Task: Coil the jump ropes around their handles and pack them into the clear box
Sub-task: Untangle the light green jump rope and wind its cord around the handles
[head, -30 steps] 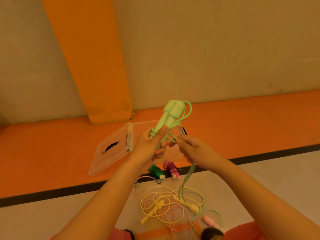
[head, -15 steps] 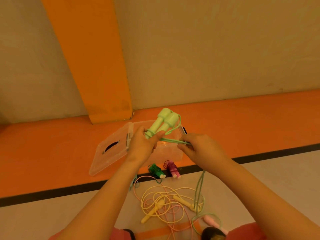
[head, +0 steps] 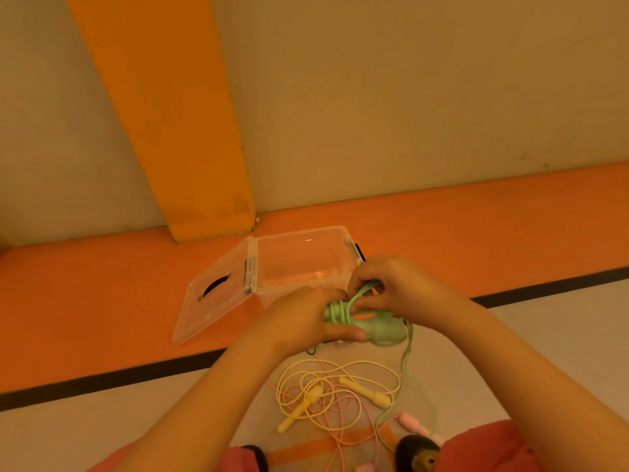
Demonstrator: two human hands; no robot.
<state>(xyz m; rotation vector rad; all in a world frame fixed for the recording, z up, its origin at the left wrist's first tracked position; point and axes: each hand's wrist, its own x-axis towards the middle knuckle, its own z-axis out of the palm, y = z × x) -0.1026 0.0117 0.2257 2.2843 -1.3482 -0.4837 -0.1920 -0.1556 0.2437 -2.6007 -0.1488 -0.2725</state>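
My left hand (head: 306, 321) grips the two light green jump rope handles (head: 377, 327), held side by side and pointing right. Several turns of green rope are wound around them near my fingers. My right hand (head: 398, 289) pinches the green rope (head: 362, 291) just above the handles; the loose rest of it hangs down to the floor on the right. The clear box (head: 303, 257) stands open on the orange floor strip just behind my hands, its lid (head: 214, 287) folded out to the left. A yellow jump rope (head: 364, 391) lies loose on the floor below my hands.
A pink rope (head: 343, 427) is tangled with the yellow one, with a pink handle (head: 413, 422) at the right. An orange column (head: 190, 131) and a beige wall rise behind the box. A black line (head: 102, 378) crosses the floor. My knees show at the bottom edge.
The green handles came down from pointing up to lying sideways, lower in front of the box. My right hand has moved in close over them, and more rope is wound on.
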